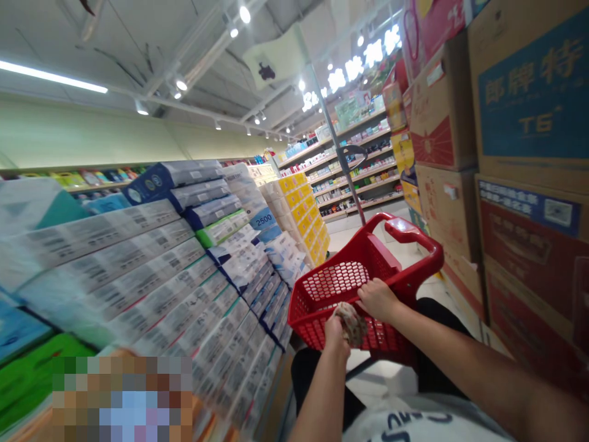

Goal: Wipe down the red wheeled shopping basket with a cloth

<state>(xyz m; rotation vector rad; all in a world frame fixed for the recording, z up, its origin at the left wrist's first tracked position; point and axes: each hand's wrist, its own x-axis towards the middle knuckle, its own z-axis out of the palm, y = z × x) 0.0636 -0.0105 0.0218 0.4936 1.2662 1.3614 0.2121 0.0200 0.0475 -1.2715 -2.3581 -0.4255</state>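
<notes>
A red plastic shopping cart (331,282) with a perforated basket stands right in front of me, tilted in the picture. My right hand (380,299) is closed on the basket's near rim. Lower and to the left, my left hand (335,331) is closed around a crumpled, beige patterned cloth (353,325) against the same side of the basket; whether its fingers also hold the rim is hidden. The cart's thick red handle (430,248) rises on the right, untouched by either hand. A grey pole (338,147) with a pale flag (278,58) stands up behind the cart.
Stacked packs of tissue paper (184,288) line the left side, close to the cart. Tall cardboard boxes (448,209) crowd the right. Yellow-and-white packs (301,215) and stocked shelves (354,166) stand farther ahead. A pixelated patch covers the lower left.
</notes>
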